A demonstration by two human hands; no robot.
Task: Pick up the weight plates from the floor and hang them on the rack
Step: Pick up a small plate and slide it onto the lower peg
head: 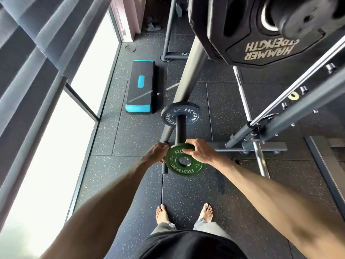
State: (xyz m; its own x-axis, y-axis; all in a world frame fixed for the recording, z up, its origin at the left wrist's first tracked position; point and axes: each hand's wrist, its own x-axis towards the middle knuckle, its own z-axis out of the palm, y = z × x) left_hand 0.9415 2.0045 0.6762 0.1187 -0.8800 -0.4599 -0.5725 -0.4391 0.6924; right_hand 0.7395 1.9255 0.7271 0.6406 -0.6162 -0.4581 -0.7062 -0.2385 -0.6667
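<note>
- Hands meet at a green weight plate (184,161): the left hand (155,151) pinches its left rim, the right hand (198,149) curls over its top edge, held just at the tip of a black rack peg (180,130).
- Fingertips of both hands are partly hidden behind the plate; the peg's tip is covered too.
- A grey plate (180,116) already sits far down the same peg.
- A large black plate (261,30) looms at top right, cut off by the frame edge.
- A grey rack upright (188,81) slants behind the peg.
- A black and blue step platform (141,86) lies on the speckled floor (186,189), well apart, near the window.
- Bare feet (183,214) stand below the plate.
</note>
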